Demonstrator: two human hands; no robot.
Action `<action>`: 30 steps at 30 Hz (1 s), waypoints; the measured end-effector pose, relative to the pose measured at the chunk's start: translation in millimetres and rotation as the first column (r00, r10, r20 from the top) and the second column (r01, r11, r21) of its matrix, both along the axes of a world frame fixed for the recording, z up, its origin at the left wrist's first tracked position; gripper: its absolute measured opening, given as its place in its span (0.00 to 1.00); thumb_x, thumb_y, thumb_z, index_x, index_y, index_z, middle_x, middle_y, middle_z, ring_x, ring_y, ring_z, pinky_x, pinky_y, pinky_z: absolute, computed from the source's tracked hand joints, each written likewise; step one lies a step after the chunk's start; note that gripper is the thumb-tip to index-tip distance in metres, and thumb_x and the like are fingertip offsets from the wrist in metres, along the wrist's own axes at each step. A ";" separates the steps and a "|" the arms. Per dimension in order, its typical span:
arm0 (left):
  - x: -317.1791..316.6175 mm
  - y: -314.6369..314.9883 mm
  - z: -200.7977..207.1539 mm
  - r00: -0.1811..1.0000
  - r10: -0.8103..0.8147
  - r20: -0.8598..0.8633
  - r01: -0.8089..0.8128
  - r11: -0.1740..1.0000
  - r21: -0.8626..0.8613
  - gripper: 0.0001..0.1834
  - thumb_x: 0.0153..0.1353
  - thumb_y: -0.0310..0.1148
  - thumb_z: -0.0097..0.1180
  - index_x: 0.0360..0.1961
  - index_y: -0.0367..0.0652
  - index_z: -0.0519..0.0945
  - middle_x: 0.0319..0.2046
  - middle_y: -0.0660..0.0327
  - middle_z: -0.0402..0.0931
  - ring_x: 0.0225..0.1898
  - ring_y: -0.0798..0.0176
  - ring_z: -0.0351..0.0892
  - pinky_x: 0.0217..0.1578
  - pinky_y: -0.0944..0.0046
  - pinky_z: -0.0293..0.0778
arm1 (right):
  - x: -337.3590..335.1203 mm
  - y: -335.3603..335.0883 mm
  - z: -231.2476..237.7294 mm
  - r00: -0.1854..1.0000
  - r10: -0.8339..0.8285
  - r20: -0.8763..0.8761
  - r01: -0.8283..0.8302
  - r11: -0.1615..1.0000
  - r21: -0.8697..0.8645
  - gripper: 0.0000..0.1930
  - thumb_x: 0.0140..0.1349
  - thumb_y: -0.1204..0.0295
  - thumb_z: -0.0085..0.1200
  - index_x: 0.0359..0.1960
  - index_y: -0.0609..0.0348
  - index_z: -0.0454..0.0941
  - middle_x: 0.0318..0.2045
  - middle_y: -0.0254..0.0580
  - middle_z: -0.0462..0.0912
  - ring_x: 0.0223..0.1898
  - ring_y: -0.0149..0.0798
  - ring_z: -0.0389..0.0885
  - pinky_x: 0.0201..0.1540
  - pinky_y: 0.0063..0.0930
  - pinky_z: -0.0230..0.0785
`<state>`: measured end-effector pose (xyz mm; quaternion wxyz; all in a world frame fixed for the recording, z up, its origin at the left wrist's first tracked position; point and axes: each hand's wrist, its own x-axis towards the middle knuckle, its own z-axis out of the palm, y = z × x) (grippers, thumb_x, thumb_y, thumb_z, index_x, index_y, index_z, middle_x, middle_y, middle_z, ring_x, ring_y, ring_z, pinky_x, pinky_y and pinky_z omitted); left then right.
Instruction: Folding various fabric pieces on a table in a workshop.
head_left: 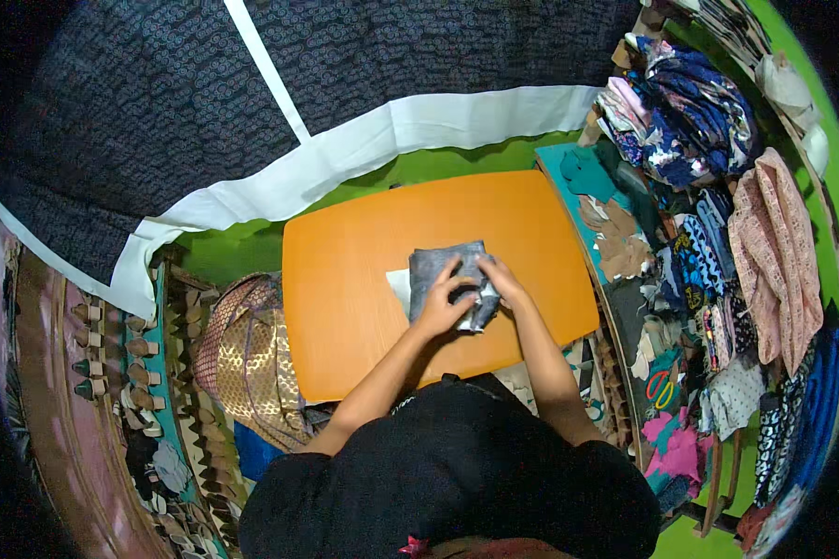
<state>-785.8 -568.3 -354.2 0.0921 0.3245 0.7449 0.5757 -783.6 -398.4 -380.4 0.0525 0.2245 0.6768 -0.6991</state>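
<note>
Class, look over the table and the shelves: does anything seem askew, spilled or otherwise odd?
Slightly: on the orange table, a white piece sticks out at an angle past the left edge of the grey cloth, so they don't line up. On the right, pink scraps lie in a ragged, untidy heap.

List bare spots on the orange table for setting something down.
The orange table is bare left of the white piece, between the dark grey piece and the far edge, and right of the right hand. Crowded: the centre, with the left hand there too; beyond the table's right, fabric piles.
</note>
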 end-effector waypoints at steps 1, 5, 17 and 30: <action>-1.8 -10.9 -0.7 0.993 0.107 -0.044 -0.106 0.994 0.014 0.14 0.47 0.30 0.54 0.37 0.42 0.74 0.56 0.50 0.55 0.58 0.49 0.51 0.56 0.58 0.48 | 0.6 -7.7 16.2 0.996 0.084 0.021 -0.086 0.988 0.127 0.30 0.46 0.61 0.57 0.47 0.68 0.64 0.44 0.48 0.71 0.46 0.42 0.69 0.49 0.28 0.59; -1.9 -43.1 -25.8 0.719 0.695 -0.001 -0.695 0.718 -0.011 0.20 0.45 0.34 0.55 0.39 0.39 0.67 0.47 0.44 0.58 0.50 0.46 0.57 0.50 0.55 0.55 | -23.4 2.6 -4.7 0.977 0.126 -0.169 -0.007 0.821 0.570 0.33 0.34 0.76 0.63 0.47 0.64 0.64 0.40 0.47 0.73 0.41 0.40 0.72 0.44 0.28 0.64; 18.0 -67.4 -90.5 0.615 0.348 0.707 -0.725 0.602 0.335 0.26 0.60 0.44 0.37 0.55 0.43 0.50 0.53 0.52 0.52 0.53 0.59 0.52 0.54 0.62 0.47 | 0.6 -4.7 36.2 0.993 -0.086 -0.083 0.033 0.867 -0.498 0.30 0.53 0.58 0.49 0.53 0.62 0.55 0.43 0.47 0.69 0.42 0.37 0.69 0.44 0.31 0.62; 46.6 -143.7 -58.5 0.348 0.322 0.880 -0.869 0.462 0.174 0.32 0.55 0.56 0.34 0.55 0.47 0.54 0.51 0.56 0.58 0.50 0.59 0.61 0.48 0.61 0.58 | -25.1 -133.0 107.3 0.691 0.638 -0.339 -0.723 0.613 -0.320 0.18 0.55 0.76 0.44 0.49 0.66 0.62 0.36 0.48 0.77 0.34 0.34 0.77 0.38 0.25 0.69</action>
